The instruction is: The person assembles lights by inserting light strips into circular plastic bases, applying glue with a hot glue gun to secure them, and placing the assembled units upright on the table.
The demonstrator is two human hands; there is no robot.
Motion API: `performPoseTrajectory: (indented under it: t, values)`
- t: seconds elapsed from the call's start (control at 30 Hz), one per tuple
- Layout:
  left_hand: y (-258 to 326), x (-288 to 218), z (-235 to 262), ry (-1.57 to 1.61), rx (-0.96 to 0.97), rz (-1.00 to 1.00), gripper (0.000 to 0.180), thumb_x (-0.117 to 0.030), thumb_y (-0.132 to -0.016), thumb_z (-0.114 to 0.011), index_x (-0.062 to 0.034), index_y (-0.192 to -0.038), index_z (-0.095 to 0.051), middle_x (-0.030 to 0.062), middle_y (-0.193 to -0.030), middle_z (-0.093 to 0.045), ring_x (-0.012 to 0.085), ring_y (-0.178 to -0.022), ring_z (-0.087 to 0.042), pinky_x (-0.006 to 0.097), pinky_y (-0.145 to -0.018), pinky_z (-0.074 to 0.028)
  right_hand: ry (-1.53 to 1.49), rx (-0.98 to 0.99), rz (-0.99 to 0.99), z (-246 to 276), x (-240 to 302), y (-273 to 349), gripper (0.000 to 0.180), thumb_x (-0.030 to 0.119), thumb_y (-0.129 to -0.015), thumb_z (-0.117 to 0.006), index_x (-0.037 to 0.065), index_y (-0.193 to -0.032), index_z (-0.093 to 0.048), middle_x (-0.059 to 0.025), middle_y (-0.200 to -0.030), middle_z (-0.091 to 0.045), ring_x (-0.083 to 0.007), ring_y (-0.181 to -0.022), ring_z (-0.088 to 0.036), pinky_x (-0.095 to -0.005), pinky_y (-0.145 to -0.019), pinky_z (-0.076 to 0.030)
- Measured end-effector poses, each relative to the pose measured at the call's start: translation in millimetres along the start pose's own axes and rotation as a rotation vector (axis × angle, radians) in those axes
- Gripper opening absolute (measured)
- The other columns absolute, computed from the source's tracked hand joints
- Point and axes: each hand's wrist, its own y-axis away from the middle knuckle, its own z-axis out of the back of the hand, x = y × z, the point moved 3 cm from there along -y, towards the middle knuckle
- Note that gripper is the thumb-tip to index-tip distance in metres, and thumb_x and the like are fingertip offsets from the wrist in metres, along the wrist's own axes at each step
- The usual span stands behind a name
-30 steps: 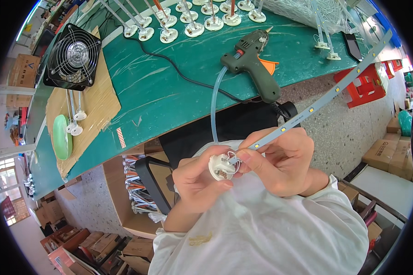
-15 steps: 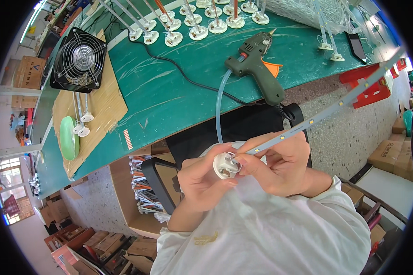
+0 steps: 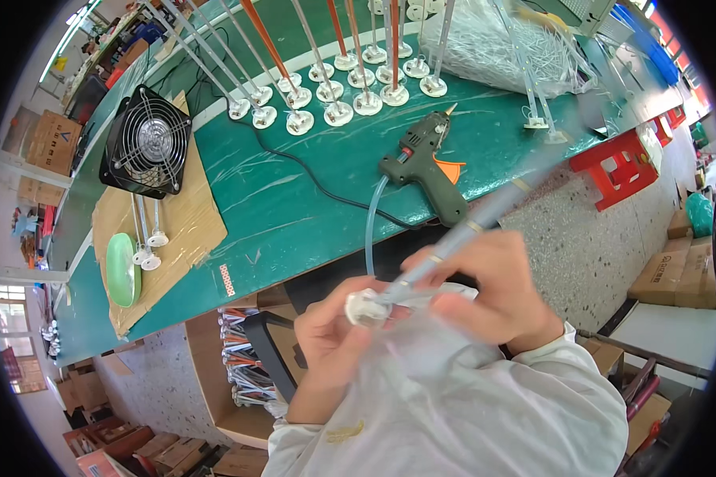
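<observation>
My left hand (image 3: pixel 324 338) grips a round white plastic lamp base (image 3: pixel 363 308) between thumb and fingers, in front of my shirt. From the base a long LED strip (image 3: pixel 476 224) slants up to the right, blurred by motion. My right hand (image 3: pixel 497 290) is beside the strip's lower part, thumb and fingers apart; motion smears it, and whether a finger touches the strip is unclear. Beyond my hands, a dark green glue gun (image 3: pixel 437 176) with an orange trigger lies on the bench, its nozzle pointing away. A translucent glue stick (image 3: pixel 371 222) runs from its rear toward my left hand.
Several strips on white bases (image 3: pixel 338 114) stand along the far side of the green bench (image 3: pixel 294 222). At left are a black fan (image 3: pixel 147 141), cardboard (image 3: pixel 183 238) and a green dish (image 3: pixel 123 270). A plastic bag (image 3: pixel 501 56) lies far right; a red stool (image 3: pixel 616 171) stands beyond the bench.
My right thumb and fingers have come apart from their pinch at the base. The lamp base has moved slightly left and down in my left hand. The view has tilted, showing more of the standing strips.
</observation>
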Motion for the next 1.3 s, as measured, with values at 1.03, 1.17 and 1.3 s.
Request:
performPoseTrajectory:
  t: [1.03, 1.17, 1.3]
  values:
    - [0, -25, 41, -0.218, -0.231, -0.217, 0.051, -0.022, -0.101, -0.057, 0.0154, -0.133, -0.047, 0.0310, -0.118, -0.061, 0.0281, -0.086, -0.071, 0.031, -0.073, -0.059, -0.379, -0.084, -0.048, 17, -14, 40, 0.042, 0.021, -0.068, -0.084, -0.010, -0.089, -0.064, -0.0137, -0.077, -0.067, -0.0162, -0.062, -0.063, -0.0257, -0.057, -0.050]
    - [2, -23, 45, -0.203, -0.248, -0.207, 0.051, -0.023, -0.101, -0.057, 0.0152, -0.134, -0.047, 0.0313, -0.118, -0.061, 0.0284, -0.086, -0.071, 0.032, -0.073, -0.059, -0.411, 0.087, -0.131, 3, -6, 59, 0.043, 0.031, -0.068, -0.088, -0.004, -0.079, -0.066, -0.0112, -0.071, -0.067, -0.0198, -0.058, -0.063, -0.0295, -0.057, -0.052]
    - [3, -22, 43, -0.285, -0.275, -0.231, 0.052, -0.022, -0.100, -0.058, 0.0152, -0.134, -0.047, 0.0307, -0.117, -0.062, 0.0285, -0.086, -0.071, 0.030, -0.072, -0.059, -0.484, 0.102, 0.084, -19, -3, 69, 0.030, 0.010, -0.075, -0.079, -0.015, -0.085, -0.065, -0.0251, -0.084, -0.067, -0.0216, -0.057, -0.063, -0.0288, -0.053, -0.054]
